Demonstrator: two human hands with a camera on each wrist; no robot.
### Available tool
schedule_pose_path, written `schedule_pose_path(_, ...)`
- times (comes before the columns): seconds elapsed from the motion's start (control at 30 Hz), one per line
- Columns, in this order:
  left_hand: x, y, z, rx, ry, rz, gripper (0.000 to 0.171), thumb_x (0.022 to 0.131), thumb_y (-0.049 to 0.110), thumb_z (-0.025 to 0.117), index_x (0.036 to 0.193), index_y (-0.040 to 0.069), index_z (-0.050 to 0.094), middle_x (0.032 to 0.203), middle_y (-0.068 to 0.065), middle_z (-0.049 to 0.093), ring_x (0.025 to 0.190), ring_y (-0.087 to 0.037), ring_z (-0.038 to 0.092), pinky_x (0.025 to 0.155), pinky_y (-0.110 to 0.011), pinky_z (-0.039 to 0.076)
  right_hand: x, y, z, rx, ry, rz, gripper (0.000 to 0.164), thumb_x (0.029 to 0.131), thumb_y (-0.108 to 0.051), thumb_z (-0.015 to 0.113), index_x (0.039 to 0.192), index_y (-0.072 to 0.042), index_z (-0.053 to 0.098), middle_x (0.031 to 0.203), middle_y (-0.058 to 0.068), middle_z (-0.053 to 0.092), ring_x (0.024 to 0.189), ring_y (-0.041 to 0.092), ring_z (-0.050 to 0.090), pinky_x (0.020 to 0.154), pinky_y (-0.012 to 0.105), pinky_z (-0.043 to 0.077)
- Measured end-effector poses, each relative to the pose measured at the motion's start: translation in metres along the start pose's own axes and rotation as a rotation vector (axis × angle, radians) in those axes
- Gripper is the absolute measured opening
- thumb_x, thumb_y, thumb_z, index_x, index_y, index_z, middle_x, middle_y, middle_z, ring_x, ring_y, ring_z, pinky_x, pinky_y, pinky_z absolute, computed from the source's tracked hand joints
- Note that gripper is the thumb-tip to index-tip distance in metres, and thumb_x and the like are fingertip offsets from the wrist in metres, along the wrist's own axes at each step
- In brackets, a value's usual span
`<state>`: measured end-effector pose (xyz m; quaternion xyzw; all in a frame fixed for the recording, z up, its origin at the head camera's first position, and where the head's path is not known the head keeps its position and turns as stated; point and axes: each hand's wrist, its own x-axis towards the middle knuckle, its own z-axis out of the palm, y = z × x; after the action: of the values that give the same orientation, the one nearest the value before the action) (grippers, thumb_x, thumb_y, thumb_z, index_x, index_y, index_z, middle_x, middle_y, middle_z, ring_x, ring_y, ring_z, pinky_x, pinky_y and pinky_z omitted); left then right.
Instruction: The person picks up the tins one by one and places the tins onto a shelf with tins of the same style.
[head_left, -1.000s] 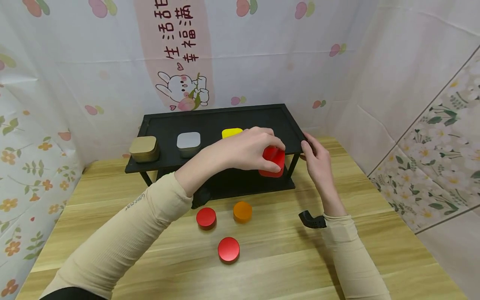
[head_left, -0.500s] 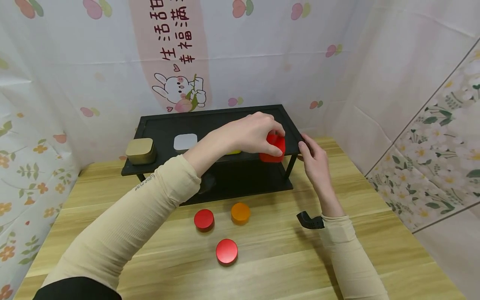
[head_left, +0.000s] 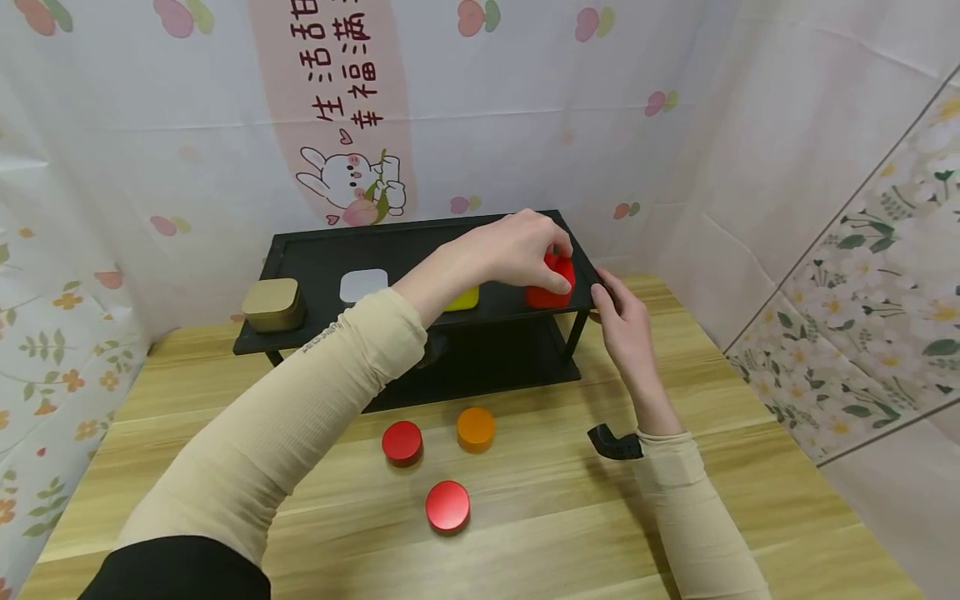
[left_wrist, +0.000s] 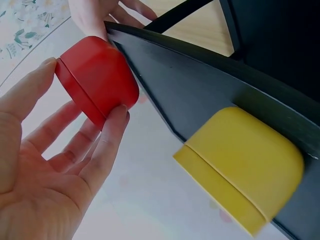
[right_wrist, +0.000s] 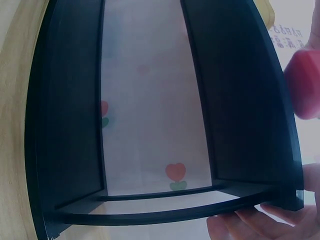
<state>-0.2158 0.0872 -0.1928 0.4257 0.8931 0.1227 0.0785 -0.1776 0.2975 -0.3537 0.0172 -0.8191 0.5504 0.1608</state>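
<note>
My left hand [head_left: 517, 247] pinches a red square tin [left_wrist: 102, 75] by its sides, between thumb and fingers. In the head view the tin is at the front right of the top shelf of a black two-tier rack [head_left: 420, 237], its underside close to the surface. My right hand [head_left: 626, 325] holds the rack's right end, thumb above the edge and fingers underneath. To the left of the red tin, partly behind my left wrist, stands a yellow tin [left_wrist: 250, 160]. A silver-white tin [head_left: 363, 284] and a gold tin [head_left: 272, 305] stand further left on the shelf.
On the wooden table [head_left: 540, 525] before the rack lie a red round tin [head_left: 402, 442], an orange round tin [head_left: 476, 428] and a second red round tin [head_left: 447, 505]. A patterned curtain [head_left: 480, 150] hangs close behind the rack.
My left hand has carried the red tin back and slightly right, from in front of the rack to over its top shelf. My right hand keeps its hold on the rack's end.
</note>
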Motion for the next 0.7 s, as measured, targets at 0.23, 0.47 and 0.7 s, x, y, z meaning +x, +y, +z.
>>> schedule_pose_path(0.23, 0.011, 0.002, 0.0, 0.003, -0.002, -0.023, 0.044, 0.097, 0.034, 0.067, 0.134, 0.01, 0.067, 0.13, -0.008, 0.067, 0.113, -0.021, 0.06, 0.092, -0.03, 0.056, 0.0, -0.001, -0.001, 0.006, -0.001, 0.007, 0.052, 0.109, -0.04, 0.047, 0.156, -0.017, 0.045, 0.155, 0.012, 0.052, 0.13, 0.03, 0.06, 0.087, 0.008, 0.05)
schedule_pose_path(0.47, 0.018, 0.001, 0.002, 0.01, -0.006, -0.07, 0.042, 0.098, 0.033, 0.064, 0.134, 0.011, 0.066, 0.13, -0.008, 0.065, 0.112, -0.021, 0.059, 0.092, -0.031, 0.056, 0.0, -0.002, -0.001, 0.001, -0.008, 0.009, 0.053, 0.11, -0.037, 0.046, 0.158, -0.016, 0.043, 0.157, 0.013, 0.05, 0.131, 0.031, 0.06, 0.085, 0.006, 0.049)
schedule_pose_path(0.7, 0.022, -0.002, 0.005, 0.006, -0.021, -0.106, 0.043, 0.098, 0.034, 0.065, 0.134, 0.011, 0.065, 0.131, -0.009, 0.064, 0.113, -0.022, 0.058, 0.093, -0.032, 0.056, 0.0, -0.003, 0.0, -0.009, -0.003, 0.005, 0.053, 0.109, -0.038, 0.047, 0.157, -0.014, 0.044, 0.156, 0.013, 0.051, 0.131, 0.031, 0.06, 0.084, 0.006, 0.049)
